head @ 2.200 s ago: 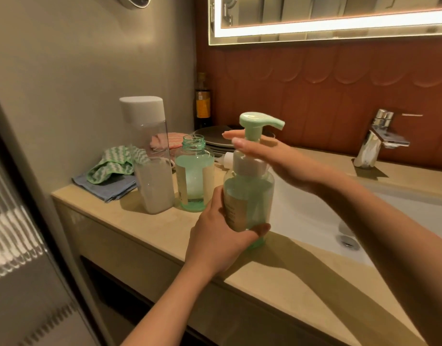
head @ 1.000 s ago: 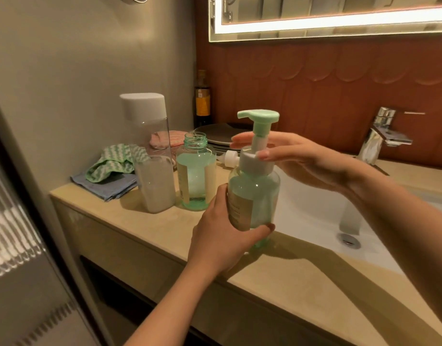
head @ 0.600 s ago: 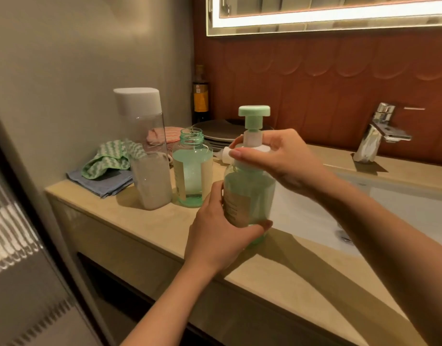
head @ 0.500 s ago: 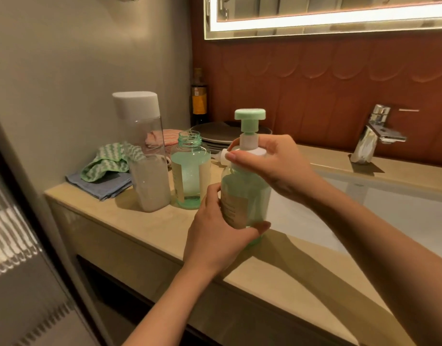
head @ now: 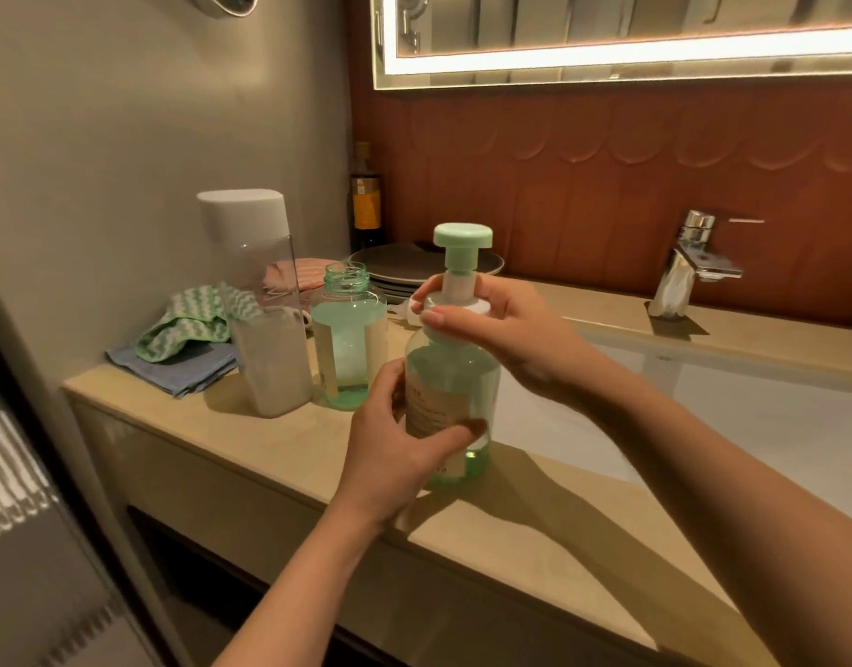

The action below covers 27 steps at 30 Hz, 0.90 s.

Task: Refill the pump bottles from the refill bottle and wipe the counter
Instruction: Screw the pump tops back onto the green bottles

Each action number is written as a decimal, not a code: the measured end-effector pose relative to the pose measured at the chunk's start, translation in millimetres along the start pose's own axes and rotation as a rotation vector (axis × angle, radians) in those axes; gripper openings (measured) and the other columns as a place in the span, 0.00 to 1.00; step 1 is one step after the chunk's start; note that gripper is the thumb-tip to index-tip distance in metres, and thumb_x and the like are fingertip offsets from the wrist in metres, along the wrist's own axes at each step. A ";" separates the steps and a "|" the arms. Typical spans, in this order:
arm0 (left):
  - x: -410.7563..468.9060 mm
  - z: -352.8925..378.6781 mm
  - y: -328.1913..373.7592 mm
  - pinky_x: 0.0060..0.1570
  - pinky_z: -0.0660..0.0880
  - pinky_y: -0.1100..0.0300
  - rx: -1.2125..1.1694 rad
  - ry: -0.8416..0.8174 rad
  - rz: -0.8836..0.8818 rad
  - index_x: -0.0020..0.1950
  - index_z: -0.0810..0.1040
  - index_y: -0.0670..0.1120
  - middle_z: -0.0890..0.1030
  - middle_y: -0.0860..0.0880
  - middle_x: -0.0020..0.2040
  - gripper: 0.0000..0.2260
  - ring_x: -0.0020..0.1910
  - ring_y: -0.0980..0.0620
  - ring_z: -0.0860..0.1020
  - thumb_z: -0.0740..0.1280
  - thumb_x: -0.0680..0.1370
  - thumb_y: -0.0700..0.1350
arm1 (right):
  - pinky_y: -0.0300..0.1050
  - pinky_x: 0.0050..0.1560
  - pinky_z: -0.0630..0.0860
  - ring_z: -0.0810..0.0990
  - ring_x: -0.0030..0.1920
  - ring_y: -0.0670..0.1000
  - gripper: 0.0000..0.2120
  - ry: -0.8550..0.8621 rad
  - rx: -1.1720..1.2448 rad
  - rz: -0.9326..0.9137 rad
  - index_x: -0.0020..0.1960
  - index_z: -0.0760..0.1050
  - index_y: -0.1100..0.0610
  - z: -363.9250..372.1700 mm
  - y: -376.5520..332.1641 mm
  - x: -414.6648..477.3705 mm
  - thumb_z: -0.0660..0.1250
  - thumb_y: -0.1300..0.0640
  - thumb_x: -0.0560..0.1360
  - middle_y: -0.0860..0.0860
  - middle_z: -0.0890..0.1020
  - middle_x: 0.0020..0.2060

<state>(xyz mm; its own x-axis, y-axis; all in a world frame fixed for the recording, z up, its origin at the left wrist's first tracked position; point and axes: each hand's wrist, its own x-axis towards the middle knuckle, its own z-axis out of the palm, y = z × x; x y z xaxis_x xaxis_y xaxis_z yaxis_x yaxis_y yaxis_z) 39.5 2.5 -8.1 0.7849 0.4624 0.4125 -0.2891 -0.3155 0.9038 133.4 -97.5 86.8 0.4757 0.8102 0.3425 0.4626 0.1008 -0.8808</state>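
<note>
1. Pump bottle (head: 450, 377): you are steadying it upright on the counter (head: 251, 454), beside the basin (head: 751, 416), your left hand (head: 390, 445) curling its fingers round the labelled body.
2. Right hand (head: 501, 324): your fingers are pinching the white collar (head: 457, 306) under the green pump head (head: 462, 235).
3. Hazard: twisting crooked is risking cross-threading and leaks.
4. Open bottle (head: 348, 339), uncapped, just behind your left hand: a knock is risking a spill.

A bathroom: a sink (head: 703, 426) with chrome faucet (head: 688, 267) beneath a lit mirror (head: 607, 36); tiled wall.
</note>
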 end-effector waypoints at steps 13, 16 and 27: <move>11.3 4.3 13.8 0.45 0.75 0.68 -0.080 -0.078 -0.019 0.56 0.70 0.57 0.78 0.52 0.53 0.31 0.50 0.60 0.78 0.75 0.55 0.57 | 0.36 0.47 0.78 0.80 0.47 0.44 0.07 0.076 0.009 -0.065 0.50 0.76 0.54 8.8 2.7 -6.6 0.67 0.55 0.72 0.54 0.81 0.49; 16.1 -1.4 15.3 0.43 0.75 0.71 -0.065 -0.122 -0.010 0.56 0.70 0.56 0.79 0.53 0.51 0.31 0.48 0.62 0.78 0.79 0.57 0.49 | 0.37 0.47 0.78 0.80 0.48 0.45 0.12 0.055 0.030 -0.071 0.51 0.76 0.54 8.6 3.9 -6.4 0.67 0.52 0.70 0.55 0.81 0.50; 5.3 21.1 13.5 0.48 0.75 0.68 -0.092 0.069 0.002 0.63 0.66 0.58 0.77 0.60 0.53 0.35 0.53 0.67 0.75 0.78 0.61 0.46 | 0.59 0.61 0.68 0.74 0.49 0.45 0.22 0.374 -0.679 -0.116 0.52 0.74 0.49 25.2 5.1 -13.6 0.54 0.34 0.74 0.42 0.77 0.45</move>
<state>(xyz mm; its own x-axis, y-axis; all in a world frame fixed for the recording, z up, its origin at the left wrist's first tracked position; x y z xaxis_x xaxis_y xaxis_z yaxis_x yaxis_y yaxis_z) 51.3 -16.8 3.9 0.7460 0.5186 0.4179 -0.3417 -0.2405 0.9085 110.4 -93.4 69.5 0.5611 0.5555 0.6137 0.8236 -0.2998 -0.4815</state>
